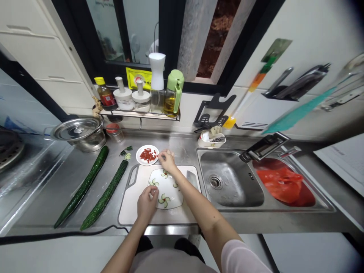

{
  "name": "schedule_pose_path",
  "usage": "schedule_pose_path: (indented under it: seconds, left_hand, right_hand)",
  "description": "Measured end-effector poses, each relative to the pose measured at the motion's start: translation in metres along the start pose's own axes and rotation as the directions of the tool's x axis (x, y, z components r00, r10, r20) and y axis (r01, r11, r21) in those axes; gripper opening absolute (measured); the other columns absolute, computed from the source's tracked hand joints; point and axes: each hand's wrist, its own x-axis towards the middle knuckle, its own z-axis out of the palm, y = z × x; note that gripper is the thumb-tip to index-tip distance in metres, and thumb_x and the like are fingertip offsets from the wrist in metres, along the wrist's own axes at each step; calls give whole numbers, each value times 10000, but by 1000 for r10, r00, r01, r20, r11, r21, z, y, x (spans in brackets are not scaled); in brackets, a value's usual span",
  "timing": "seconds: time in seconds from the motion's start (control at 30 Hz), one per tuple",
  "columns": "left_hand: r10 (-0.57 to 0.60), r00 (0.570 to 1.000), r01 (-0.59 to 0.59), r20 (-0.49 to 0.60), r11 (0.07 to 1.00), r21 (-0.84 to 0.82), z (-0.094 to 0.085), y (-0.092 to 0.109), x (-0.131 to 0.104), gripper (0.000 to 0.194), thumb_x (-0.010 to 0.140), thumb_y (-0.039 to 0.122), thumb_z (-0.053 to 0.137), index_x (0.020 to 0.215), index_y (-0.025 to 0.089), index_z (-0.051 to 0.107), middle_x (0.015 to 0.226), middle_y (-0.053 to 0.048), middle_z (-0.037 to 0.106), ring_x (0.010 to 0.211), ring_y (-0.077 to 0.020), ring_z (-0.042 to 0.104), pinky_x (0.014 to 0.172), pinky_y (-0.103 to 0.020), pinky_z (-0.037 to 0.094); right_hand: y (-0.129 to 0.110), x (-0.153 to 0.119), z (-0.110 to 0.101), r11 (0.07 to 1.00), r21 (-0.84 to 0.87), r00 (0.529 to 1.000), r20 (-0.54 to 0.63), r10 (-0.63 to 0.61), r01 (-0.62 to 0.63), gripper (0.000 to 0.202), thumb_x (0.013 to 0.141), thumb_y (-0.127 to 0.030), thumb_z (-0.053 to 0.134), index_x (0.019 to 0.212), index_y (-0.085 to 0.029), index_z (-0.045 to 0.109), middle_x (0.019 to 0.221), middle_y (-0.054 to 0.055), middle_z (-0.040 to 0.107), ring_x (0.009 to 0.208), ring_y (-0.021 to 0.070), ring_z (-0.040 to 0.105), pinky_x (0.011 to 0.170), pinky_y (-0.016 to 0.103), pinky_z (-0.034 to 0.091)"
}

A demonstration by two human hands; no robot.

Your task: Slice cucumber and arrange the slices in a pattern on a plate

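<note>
My right hand (pixel 167 159) reaches to the right rim of a small white dish (pixel 138 158), its fingertips pinched on what looks like a red goji berry. A heap of goji berries (pixel 148 154) lies in that dish. Closer to me, my left hand (pixel 148 203) is held with curled fingers over the left edge of a white plate (pixel 173 203); whatever its fingertips hold, if anything, is hidden. Curved cucumber slices (pixel 164 201) with red centres form several small pinwheels on the plate, one partly behind my right forearm. Under the plate is a pale cutting board (pixel 132 212).
Two long cucumbers (pixel 85 185) lie to the left, near cucumber scraps (pixel 127 156). A knife blade (pixel 192 178) rests on the board's right side. Beyond are a lidded steel pot (pixel 88 138), a condiment shelf (pixel 136 113) and, rightward, a sink (pixel 233 189) with a red bag (pixel 281 184).
</note>
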Motion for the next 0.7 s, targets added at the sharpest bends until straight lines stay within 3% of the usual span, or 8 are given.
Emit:
schedule_pose_path:
  seconds: [0.27,0.47,0.7]
  left_hand:
    - [-36,994,36,-101,999,1,-11,-8,12,244,826,393,513,905,218,664,729,9,607,659,-138,548,615,-226,373]
    - [-71,981,78,-181,996,32,-17,-18,25,213,812,344,538,920,217,670,747,9,632,615,-124,525,601,-228,353]
    - [-53,983,69,-177,994,87,-14,-19,32,182,811,332,557,907,222,666,756,10,637,646,-130,538,597,-228,332]
  right_hand:
    - [5,-55,-17,993,-10,993,31,-114,114,125,869,-224,559,842,-212,680,1170,55,519,1145,226,345,1000,381,270]
    - [7,-94,0,981,-114,981,134,-140,155,117,875,-226,555,853,-215,670,1171,53,504,1153,232,315,985,399,272]
    - [0,-108,18,952,-214,971,150,-188,217,137,887,-217,534,862,-201,668,1180,63,498,1148,232,303,971,396,281]
